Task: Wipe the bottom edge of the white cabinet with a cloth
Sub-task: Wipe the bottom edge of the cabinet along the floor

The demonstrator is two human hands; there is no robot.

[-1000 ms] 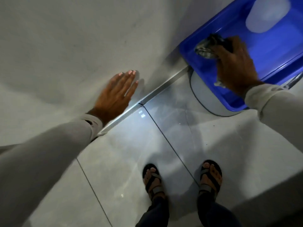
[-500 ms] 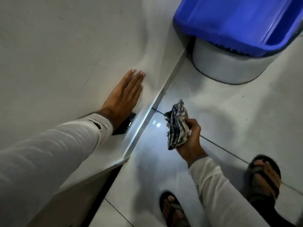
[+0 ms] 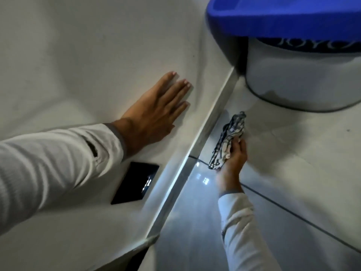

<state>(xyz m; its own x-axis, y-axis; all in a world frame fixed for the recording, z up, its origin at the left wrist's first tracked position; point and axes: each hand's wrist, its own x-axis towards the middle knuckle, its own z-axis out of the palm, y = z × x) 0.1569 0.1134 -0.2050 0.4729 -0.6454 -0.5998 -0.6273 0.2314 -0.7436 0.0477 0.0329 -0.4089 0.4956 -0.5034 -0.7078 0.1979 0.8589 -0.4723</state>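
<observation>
Setting: indoor domestic or utility room, exact kind unclear. Evidence: glossy grey floor tiles point(image 3: 293, 173) with dark grout lines; white cabinet point(image 3: 88, 55) meeting the tiles along a pale bottom edge point(image 3: 205, 130); beside the cabinet, a white drum point(image 3: 302, 79) under a blue plastic tub point(image 3: 283, 18).

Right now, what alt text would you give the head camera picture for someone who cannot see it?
A person's right hand holds a checked cloth close to the bottom edge of a white cabinet, above a glossy tiled floor. The left hand rests flat on the cabinet face, near a small black square; a blue-lidded white bin stands beyond.
</observation>
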